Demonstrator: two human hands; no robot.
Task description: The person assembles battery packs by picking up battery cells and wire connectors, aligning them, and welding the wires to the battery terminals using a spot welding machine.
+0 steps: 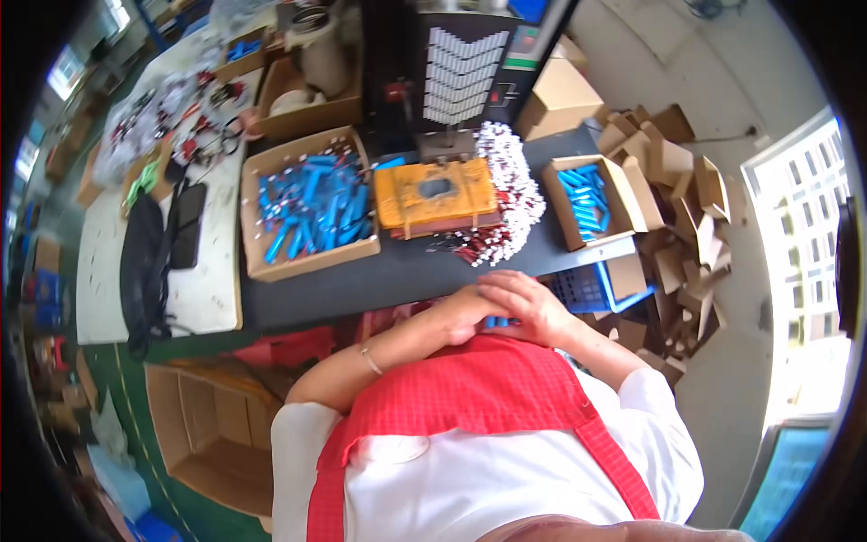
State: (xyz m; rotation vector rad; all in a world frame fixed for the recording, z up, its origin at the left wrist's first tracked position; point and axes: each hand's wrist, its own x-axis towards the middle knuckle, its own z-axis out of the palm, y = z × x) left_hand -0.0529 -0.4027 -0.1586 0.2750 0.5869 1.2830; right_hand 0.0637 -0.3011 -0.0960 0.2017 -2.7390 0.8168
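Just in front of the table's near edge, my left hand and my right hand are folded together against the red apron. The right fingers wrap over the left hand and cover most of its fingers, which look closed. Small blue pieces show between the hands; whether they are held cylinders or something on the fingertips I cannot tell. Beyond the hands lie a yellow block-like fixture with straps round it and a pile of wires with white ends.
An open carton of blue cylinders stands left of the fixture, a smaller one to its right. Behind rises a black machine with rows of white pieces. A blue crate, a cardboard heap and a carton flank me.
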